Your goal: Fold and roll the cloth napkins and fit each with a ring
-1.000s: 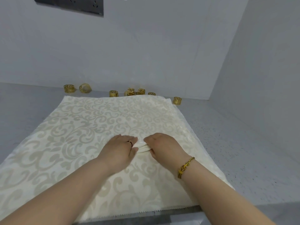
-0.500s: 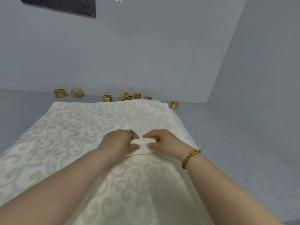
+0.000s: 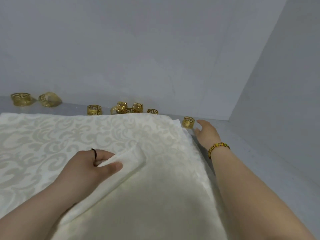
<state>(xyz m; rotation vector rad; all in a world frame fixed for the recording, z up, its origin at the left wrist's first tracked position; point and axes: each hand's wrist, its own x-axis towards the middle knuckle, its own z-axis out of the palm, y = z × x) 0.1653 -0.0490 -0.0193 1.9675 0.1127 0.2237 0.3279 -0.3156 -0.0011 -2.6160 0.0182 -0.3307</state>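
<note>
Centrally, the napkin (image 3: pixel 129 161) lies as a cream, folded band across the patterned cloth (image 3: pixel 60 135), running from its loose end near the middle of the view down toward seven o'clock. The left hand (image 3: pixel 86 168) pinches that loose end, thumb on top and curled fingers underneath, with a thin black band (image 3: pixel 94 153) on one finger.

At two o'clock from the napkin, off the cloth's far right corner, the right hand (image 3: pixel 207 133) is stretched out with fingers loosely spread and holding nothing. It sits just beside a gold ring (image 3: pixel 188 122) that stands on the counter; whether the thumb touches the ring cannot be told. A yellow and red woven bracelet (image 3: pixel 218 147) circles that wrist.

At twelve o'clock, along the cloth's far edge, a cluster of gold rings (image 3: pixel 128 108) sits bunched together, with a single ring (image 3: pixel 94 110) to its left and a half-hidden ring (image 3: pixel 152 111) to its right. At ten o'clock, two more rings (image 3: pixel 21 99) rest near the wall. Each ring bears a cut-out Greek-key pattern. The grey counter (image 3: pixel 259 153) runs to pale walls (image 3: pixel 155 49) at twelve and three o'clock.
</note>
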